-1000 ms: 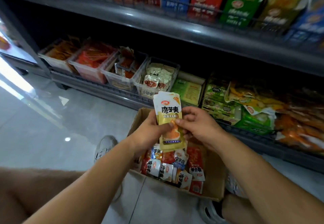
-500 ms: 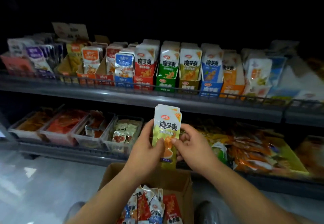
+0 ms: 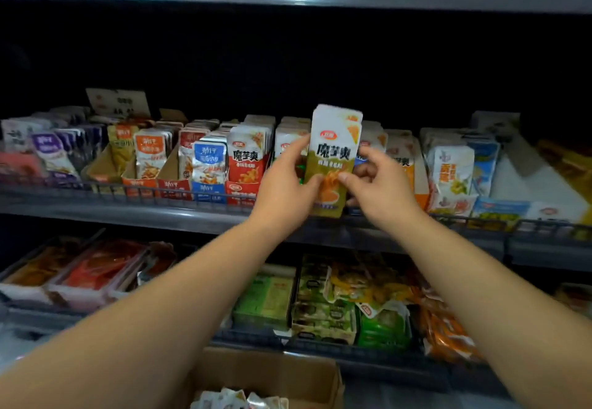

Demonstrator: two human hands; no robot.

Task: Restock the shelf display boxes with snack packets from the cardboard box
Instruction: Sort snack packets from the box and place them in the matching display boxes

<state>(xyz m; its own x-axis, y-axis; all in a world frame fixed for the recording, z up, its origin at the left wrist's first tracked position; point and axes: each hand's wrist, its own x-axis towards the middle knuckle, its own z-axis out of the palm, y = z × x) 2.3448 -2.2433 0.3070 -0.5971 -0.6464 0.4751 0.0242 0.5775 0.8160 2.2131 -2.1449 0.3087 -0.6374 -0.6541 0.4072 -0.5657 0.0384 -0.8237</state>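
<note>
Item: stack of olive-and-white snack packets (image 3: 334,158), upright, which you grasp from both sides. Your left hand (image 3: 285,190) pinches its left edge and your right hand (image 3: 378,187) pinches its right edge. Location: just in front of the display boxes (image 3: 243,165) along the middle shelf's (image 3: 160,213) front edge. Cardboard box (image 3: 272,373), holding more packets, sits below.

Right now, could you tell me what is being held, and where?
Left hand and right hand pinch the olive-green snack packets by their lower side edges.
</note>
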